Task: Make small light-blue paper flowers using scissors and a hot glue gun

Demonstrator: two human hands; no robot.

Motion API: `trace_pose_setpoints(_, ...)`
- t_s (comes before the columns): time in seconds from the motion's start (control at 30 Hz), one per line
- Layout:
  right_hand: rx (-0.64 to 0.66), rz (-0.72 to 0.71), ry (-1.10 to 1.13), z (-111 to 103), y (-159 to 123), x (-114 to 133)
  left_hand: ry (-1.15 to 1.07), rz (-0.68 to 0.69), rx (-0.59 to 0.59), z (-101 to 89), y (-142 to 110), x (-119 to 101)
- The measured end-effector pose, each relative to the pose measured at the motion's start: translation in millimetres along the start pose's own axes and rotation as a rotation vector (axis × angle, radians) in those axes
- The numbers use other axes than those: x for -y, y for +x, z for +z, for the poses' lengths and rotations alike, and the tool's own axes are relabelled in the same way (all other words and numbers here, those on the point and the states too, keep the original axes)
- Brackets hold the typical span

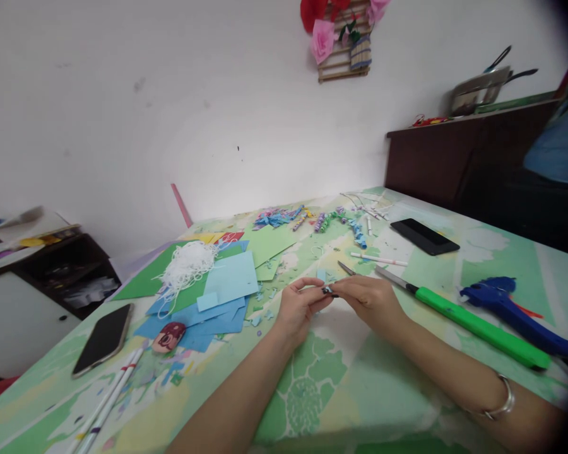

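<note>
Forearms (246, 384) lead to hands (296, 309) pinching a tiny blue-and-black piece (328, 291).

The small piece (327, 290) is tiny, with light blue and near-black parts showing. It is pinched between the fingertips of the left hand (299, 310) and the right hand (372, 301), over the counter (360, 403). Fingers partly cover it, so its full shape cannot be told.
</note>
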State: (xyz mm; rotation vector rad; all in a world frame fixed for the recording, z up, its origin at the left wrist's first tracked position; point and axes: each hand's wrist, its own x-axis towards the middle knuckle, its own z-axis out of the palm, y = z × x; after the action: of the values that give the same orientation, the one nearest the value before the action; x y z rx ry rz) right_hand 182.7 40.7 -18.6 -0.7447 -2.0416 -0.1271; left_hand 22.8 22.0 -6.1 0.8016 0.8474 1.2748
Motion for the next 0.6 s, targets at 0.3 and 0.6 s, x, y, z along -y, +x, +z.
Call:
trace_pose_setpoints(0.3,-0.064,-0.052,-0.068,3.2,-1.6,3.0,0.044,0.044,-0.032,-3.5,1.0,2.8)
trace_pose_setpoints(0.6,-0.024,0.052,-0.065,2.8,-0.1,8.0,0.198,0.137,-0.072,-0.4,0.7,3.5)
